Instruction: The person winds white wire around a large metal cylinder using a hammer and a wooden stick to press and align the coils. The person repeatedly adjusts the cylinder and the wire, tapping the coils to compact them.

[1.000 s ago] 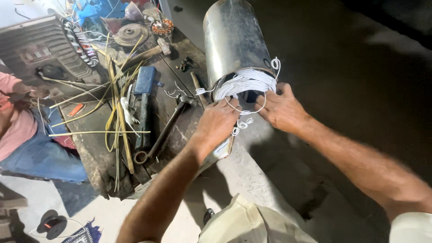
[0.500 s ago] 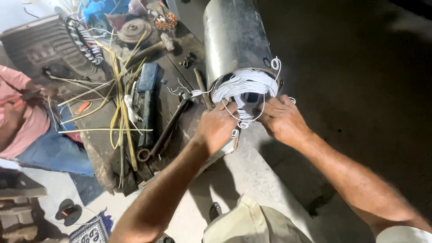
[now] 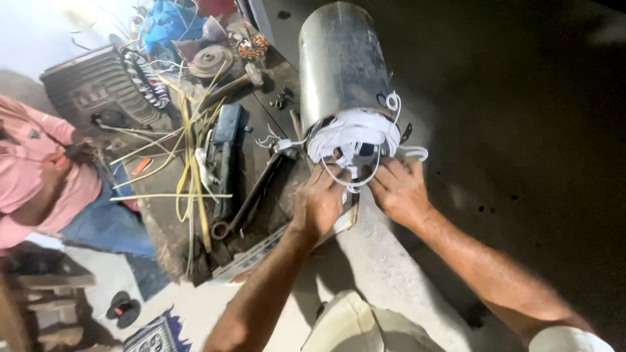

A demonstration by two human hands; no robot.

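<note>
Gripping the white winding [image 3: 355,133] at the steel motor cylinder's [image 3: 339,62] open end, left hand [image 3: 319,202] and right hand [image 3: 399,190] sit close together, fingers pinching its loops.

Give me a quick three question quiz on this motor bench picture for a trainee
1. True or false: both hands touch the white cords at the open end of the steel cylinder.
2. Which hand is nearer the yellow wires: A left, B right?
3. What lies on the bench just left of the left hand?

Key:
1. True; left hand and right hand are on the white cords.
2. A.
3. A long dark metal tool.
</note>
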